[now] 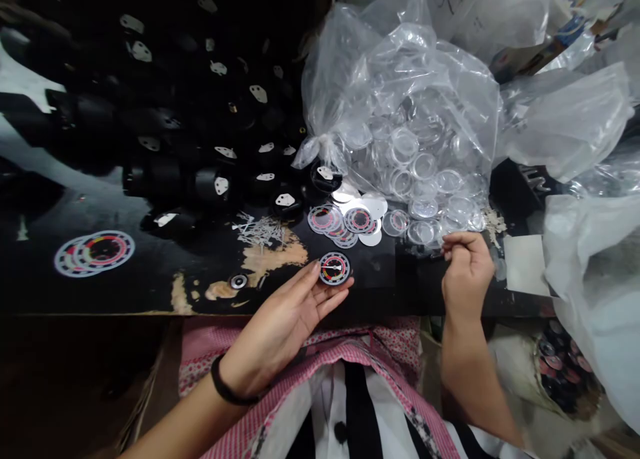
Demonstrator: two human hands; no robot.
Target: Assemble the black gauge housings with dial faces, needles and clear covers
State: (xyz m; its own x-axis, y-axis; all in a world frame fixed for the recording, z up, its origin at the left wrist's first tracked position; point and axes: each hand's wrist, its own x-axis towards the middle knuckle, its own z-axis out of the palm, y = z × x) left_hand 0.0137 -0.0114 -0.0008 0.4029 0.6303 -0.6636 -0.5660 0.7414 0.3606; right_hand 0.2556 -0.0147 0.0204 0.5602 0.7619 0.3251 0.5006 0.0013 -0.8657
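My left hand (287,312) lies palm up at the table's front edge and holds a small round dial part (334,268), black with a red, yellow and white printed face, on its fingertips. My right hand (465,269) hovers to the right with fingers curled and pinched near a spill of clear round lenses (425,209); whether it holds one I cannot tell. Between the hands and further back lies a small heap of printed dial discs (345,222).
A big clear plastic bag (400,99) of lenses stands behind. Black round housings (200,145) cover the back left. More dial discs (95,251) lie at far left, thin metal needles (257,229) near the middle, and a bin of finished pieces (563,365) at lower right.
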